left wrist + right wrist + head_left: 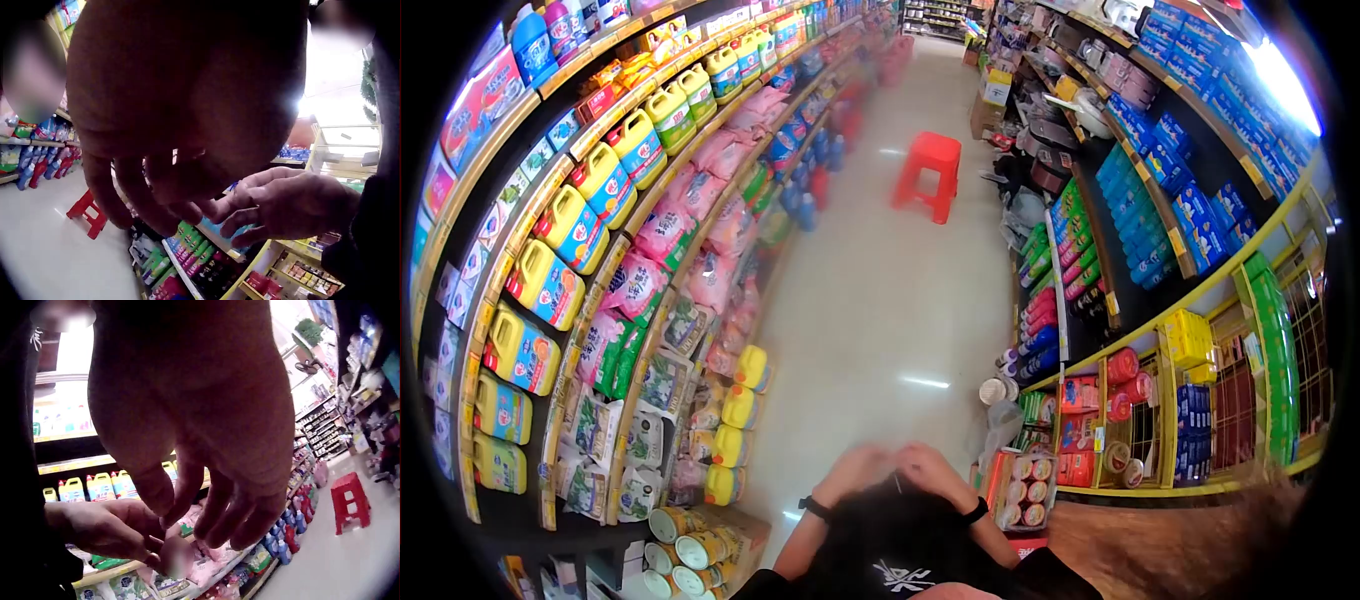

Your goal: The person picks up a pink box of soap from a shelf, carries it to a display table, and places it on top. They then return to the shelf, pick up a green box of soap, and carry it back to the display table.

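My left hand [855, 474] and right hand [932, 474] meet in front of my chest, fingertips close together, slightly blurred in the head view. In the left wrist view the left hand [181, 94] fills the upper middle, its fingers loosely bent downward. The right hand [300, 203] reaches toward those fingertips from the other side. From the right wrist, the right hand [194, 419] hangs with relaxed, bent fingers, and the left hand [106, 528] comes close to its thumb. No object shows between the fingers.
A red plastic stool [930, 175] stands in the aisle ahead. Shelves of yellow detergent jugs [545, 285] and pink bags [635, 285] line the left. On the right are shelves with blue boxes [1200, 225], a yellow rack [1165, 385] and a box of round tubs [1025, 490]. Cans [705, 550] stand at lower left.
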Tool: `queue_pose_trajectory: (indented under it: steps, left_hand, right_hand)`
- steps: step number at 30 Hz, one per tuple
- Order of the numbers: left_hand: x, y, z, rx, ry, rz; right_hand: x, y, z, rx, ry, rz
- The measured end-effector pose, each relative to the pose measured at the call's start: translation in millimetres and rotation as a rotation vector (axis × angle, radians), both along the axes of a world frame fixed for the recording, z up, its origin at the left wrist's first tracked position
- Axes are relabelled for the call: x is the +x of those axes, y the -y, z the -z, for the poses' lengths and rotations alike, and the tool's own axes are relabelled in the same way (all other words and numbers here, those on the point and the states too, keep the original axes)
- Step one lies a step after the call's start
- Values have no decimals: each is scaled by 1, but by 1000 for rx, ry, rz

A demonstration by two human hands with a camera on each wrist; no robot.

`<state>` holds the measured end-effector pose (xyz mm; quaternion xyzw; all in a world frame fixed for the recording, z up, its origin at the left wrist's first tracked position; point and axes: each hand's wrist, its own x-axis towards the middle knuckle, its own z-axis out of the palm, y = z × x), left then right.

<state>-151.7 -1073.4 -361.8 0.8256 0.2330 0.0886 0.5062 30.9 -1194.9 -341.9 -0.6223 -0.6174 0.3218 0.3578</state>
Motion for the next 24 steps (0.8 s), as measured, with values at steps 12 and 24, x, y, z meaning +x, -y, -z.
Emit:
queue_pose_trajectory:
  steps: [12, 24]
  left_hand:
    - [57, -102, 32, 33, 25, -68]
    - [239, -271, 13, 129, 6, -70]
  right_hand:
    - [73, -100, 51, -72, -26, -95]
    - [275, -279, 10, 34, 197, -28]
